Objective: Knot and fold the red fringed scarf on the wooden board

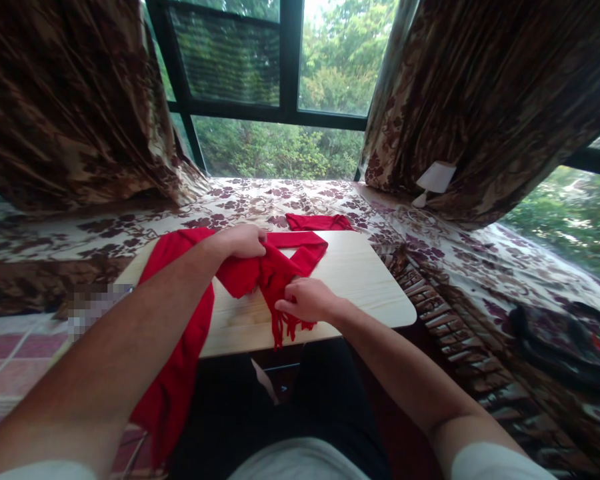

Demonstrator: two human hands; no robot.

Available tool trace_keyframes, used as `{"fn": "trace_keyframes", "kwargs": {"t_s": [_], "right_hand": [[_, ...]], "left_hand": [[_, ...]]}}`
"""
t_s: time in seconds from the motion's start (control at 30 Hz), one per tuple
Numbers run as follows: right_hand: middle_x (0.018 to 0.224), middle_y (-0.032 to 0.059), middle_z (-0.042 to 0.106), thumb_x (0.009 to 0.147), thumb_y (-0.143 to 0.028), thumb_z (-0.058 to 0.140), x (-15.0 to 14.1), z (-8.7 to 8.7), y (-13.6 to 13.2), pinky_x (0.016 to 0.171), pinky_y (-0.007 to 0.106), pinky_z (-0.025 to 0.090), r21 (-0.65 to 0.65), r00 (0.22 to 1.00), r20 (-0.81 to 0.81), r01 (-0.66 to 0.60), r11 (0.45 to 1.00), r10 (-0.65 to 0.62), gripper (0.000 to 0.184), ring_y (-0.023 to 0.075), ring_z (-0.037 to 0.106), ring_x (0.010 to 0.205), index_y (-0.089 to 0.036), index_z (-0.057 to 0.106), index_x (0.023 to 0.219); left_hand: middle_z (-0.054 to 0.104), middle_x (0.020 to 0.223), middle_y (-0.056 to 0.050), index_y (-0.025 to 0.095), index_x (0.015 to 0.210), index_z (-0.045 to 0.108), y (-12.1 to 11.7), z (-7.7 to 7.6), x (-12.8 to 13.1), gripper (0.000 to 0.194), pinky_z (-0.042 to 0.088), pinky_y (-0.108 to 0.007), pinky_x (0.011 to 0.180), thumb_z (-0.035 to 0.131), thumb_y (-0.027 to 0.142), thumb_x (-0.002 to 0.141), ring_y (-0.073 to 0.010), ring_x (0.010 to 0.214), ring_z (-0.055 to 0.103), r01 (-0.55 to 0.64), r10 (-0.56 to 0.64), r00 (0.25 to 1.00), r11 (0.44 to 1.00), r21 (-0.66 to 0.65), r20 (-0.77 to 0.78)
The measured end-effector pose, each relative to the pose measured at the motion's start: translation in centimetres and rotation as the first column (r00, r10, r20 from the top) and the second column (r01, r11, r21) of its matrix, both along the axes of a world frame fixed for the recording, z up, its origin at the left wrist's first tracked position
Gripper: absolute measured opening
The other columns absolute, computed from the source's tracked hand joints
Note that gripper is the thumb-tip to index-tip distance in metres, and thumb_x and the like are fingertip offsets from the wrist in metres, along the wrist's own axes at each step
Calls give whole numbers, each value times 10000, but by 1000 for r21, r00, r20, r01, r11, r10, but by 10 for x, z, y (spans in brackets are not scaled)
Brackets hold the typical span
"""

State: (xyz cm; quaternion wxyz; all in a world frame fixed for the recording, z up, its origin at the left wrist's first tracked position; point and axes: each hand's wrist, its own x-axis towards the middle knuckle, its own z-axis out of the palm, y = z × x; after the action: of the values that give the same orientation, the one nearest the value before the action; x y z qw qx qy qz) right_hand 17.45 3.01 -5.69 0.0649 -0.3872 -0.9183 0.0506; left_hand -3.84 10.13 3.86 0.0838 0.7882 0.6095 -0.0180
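Observation:
A long red scarf (180, 247) lies across the pale wooden table, its left part hanging over the near edge. My left hand (243, 241) is closed on a fold of it near the middle of the table, with the cloth bunched below. My right hand (307, 298) grips the scarf close to its fringed end, and the red tassels spread out beneath my fingers. Behind my hands, a strip of the scarf bends into a loop with bare wood showing inside it.
The light wooden table (370, 287) has rounded corners. Beyond it, a second piece of red cloth (320, 222) rests on the floral-covered ledge (250, 197). A small white lamp (436, 177) stands at the right by the curtain (430, 87). A dark bag (560, 347) lies lower right.

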Motion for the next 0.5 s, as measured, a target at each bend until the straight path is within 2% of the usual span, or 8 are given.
{"fn": "trace_keyframes", "kwargs": {"t_s": [0.1,0.17,0.27,0.33,0.43,0.5], "right_hand": [[838,69,713,992,-430,450,1,-3,17,664,282,395,103,949,-141,298,949,-283,388,175,626,743,-191,702,820],[898,70,715,991,-360,457,4,-8,34,710,283,411,141,903,-249,393,909,-351,319,183,624,801,-188,705,888],[1055,72,724,953,-221,485,11,-23,64,843,292,433,150,900,-311,363,920,-304,251,204,613,960,-190,719,1038],[1182,66,711,922,-158,499,16,-36,80,926,306,426,121,912,-297,330,936,-283,326,212,596,1025,-198,708,1169],[1254,46,697,943,-193,495,20,-56,94,987,335,417,95,916,-274,330,939,-294,341,230,572,1077,-219,724,1195],[1268,35,694,961,-221,483,21,-65,97,1001,345,415,106,911,-283,340,934,-300,333,235,556,1108,-234,743,1169]], "left_hand": [[734,878,-36,251,907,723,-10,-18,-8,299,432,-278,613,610,337,643,-230,763,652,24,-28,999,993,-114,-33],[745,931,-49,247,1012,716,-18,-31,-15,404,466,-289,655,622,421,660,-237,774,667,10,-10,1000,985,-173,3],[741,1093,-92,215,1169,682,-34,-46,-24,610,501,-308,797,634,575,680,-270,933,687,-4,24,993,986,-167,117],[700,1232,-124,195,1331,605,-47,-53,-28,798,502,-327,883,648,644,672,-299,1052,674,-41,70,977,988,-149,199],[643,1352,-114,214,1500,442,-64,-61,-29,986,493,-335,963,720,607,639,-311,1158,643,11,49,929,987,-160,366],[638,1368,-78,245,1503,440,-72,-68,-27,1001,485,-335,991,774,519,600,-312,1189,625,99,-25,893,985,-141,450]]}}
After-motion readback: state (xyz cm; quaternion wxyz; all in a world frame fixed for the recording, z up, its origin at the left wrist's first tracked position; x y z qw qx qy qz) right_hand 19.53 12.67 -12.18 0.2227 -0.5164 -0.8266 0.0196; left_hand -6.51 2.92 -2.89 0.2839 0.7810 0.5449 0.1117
